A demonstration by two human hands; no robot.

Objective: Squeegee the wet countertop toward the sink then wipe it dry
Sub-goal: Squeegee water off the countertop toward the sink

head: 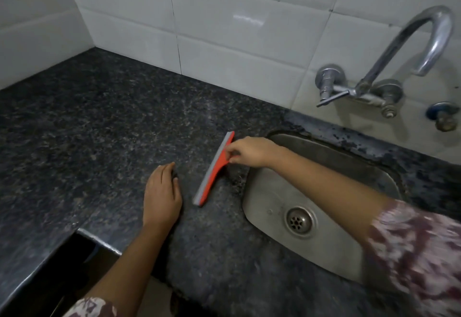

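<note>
Sleeves, patterned in maroon and white, are filling the near corners of the view, the right sleeve (421, 254) the larger; from them two bare forearms are reaching out over the counter (87, 129), which is dark speckled stone running back to a white tiled wall (224, 42).

Risk, as a judgement: the right hand (252, 152) is pinching the squeegee (214, 169) with fingertips rather than a full fist, so under downward pressure the tool may be twisting or slipping free; if the blade is lifting at one end, water is likely being left behind in streaks; the blade is lying almost parallel to the sink (324, 207) rim and just beside it, so a careless pull could be dropping the near end over the edge into the basin; whether the stone is wet at this spot is hard to tell, since the surface is looking dull and mottled; no cloth for drying is showing anywhere in view, so the wiping step is looking unprepared.

Position: the squeegee, orange with a grey blade, is resting on the counter between the two hands, slanting from far right to near left; the right hand is closed on its handle at the sink side, arm crossing above the basin; the left hand (162, 197) is lying flat and empty on the stone, palm down, fingers together, just left of the blade's near end and not touching it; a tap (409, 50) is arching over the sink's far side, well apart from both hands.
</note>
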